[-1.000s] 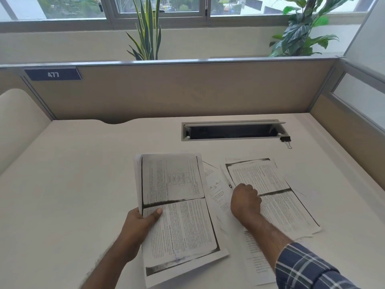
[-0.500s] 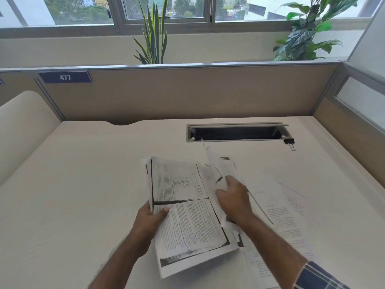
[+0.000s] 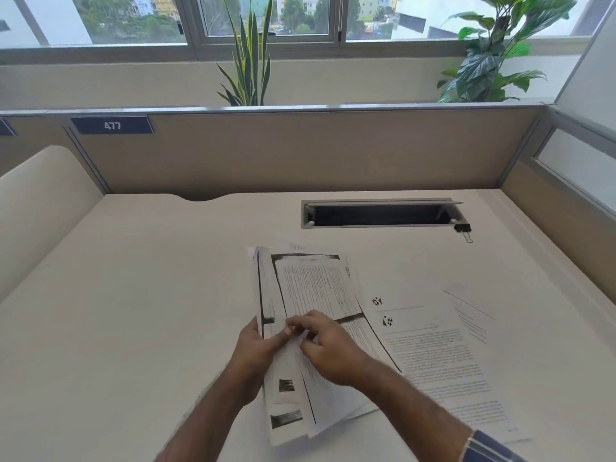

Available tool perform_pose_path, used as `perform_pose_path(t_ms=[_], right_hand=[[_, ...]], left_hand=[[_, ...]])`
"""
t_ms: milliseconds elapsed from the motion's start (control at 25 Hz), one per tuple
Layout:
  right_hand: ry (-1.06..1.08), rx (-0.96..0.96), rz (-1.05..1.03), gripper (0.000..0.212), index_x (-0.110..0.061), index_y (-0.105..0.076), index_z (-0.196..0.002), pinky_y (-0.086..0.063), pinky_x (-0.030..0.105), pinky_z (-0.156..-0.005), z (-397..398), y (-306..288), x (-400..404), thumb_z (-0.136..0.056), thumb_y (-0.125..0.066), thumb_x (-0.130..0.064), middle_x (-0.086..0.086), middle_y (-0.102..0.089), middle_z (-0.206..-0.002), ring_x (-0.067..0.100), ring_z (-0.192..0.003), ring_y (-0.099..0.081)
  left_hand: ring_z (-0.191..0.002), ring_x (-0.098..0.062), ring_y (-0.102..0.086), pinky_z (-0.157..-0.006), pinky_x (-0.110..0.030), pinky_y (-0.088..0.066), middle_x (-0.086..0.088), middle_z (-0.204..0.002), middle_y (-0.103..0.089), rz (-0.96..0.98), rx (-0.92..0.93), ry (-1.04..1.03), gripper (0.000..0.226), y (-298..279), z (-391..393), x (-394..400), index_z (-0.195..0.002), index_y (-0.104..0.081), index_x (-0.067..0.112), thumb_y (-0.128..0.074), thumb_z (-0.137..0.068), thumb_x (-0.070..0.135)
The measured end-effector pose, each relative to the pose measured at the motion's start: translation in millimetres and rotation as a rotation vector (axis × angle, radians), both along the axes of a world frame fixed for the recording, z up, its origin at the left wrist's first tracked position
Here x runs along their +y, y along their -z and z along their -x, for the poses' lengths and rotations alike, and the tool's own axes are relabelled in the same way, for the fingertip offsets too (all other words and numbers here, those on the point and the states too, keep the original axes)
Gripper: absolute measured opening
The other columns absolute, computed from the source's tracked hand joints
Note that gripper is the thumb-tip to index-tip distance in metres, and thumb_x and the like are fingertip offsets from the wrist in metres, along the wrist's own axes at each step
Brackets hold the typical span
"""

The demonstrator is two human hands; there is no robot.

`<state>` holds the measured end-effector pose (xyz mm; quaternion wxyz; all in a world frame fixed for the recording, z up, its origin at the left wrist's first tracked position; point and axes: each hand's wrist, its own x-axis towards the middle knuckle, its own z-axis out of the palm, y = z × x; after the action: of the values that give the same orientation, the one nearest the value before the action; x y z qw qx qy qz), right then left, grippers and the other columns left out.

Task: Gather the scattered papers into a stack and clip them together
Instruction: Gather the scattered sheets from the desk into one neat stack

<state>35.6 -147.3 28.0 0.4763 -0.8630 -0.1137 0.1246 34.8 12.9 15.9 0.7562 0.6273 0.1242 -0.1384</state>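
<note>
I see a pale desk (image 3: 133,295) with an open cable tray (image 3: 380,215) set into it. A tan partition (image 3: 300,151) carries a blue plate reading 477 (image 3: 112,125). Two leafy plants (image 3: 248,61) (image 3: 493,58) stand before the window (image 3: 266,18).

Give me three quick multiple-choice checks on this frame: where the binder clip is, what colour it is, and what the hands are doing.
1. Where is the clip?
A. On the stack
B. At the slot's right end
C. In the left hand

2. What colour is the clip's body?
A. Black
B. Red
C. Yellow

3. What state are the hands in?
A. Both lifted clear of the paper
B. Only the right touches paper
C. Both on the stack

Key: 1 B, it lies on the desk by the right end of the slot. 2 A, its body is black, with wire handles. 3 C, the left hand and right hand meet on the stack, while loose sheets lie to its right.
</note>
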Motion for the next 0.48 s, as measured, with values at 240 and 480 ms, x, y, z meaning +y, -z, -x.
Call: perform_pose_path(t_ms=[240, 480], right_hand=[[0.535, 0.077, -0.152, 0.067, -0.020, -0.050, -0.133, -0.048, 0.025, -0.085, -18, -5, -51, -0.075, -0.082, -0.032, 0.002, -0.053, -0.120, 0.016, -0.105, -0.055], [0.145, 0.573, -0.687, 0.085, -0.006, -0.055, -0.130, -0.052, 0.047, -0.092, -26, -12, -86, -0.062, -0.087, -0.045, 0.022, -0.062, -0.124, 0.032, -0.109, -0.065]], left_hand=[[-0.105, -0.046, -0.070, -0.081, -0.054, -0.061, -0.027, -0.117, -0.071, 0.175, -0.010, 0.060, 0.042, -22, -1, 29, -0.124, -0.060, -0.001, -0.069, -0.083, 0.001], [-0.109, -0.046, -0.067, -0.082, -0.053, -0.061, -0.030, -0.127, -0.064, 0.289, -0.064, 0.279, 0.060, -54, -6, 43, -0.129, -0.059, -0.001, -0.081, -0.074, 0.007]])
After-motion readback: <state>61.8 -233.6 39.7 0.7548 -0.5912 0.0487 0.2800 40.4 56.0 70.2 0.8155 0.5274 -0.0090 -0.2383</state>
